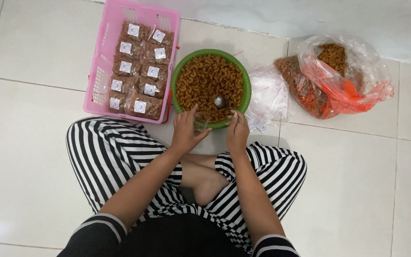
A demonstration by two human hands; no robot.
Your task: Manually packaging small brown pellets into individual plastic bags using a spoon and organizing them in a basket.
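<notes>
The round basket (181,71) of curled snacks sits on the floor at twelve o'clock from the person's crossed legs (120,152). A spoon (220,101) lies in it. The crate (102,71) of filled packets stands just beside it at nine o'clock. A stack of empty bags (267,97) lies at its three o'clock, with the large sacks (338,78) beyond. The left hand (185,131) and right hand (237,131) meet at the basket's six o'clock rim, a small bag (201,123) between them.

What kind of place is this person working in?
Probably a home floor used for packing snacks by hand. The person sits cross-legged on white floor tiles, with a green bowl of brown snacks and a pink basket of filled packets.
</notes>
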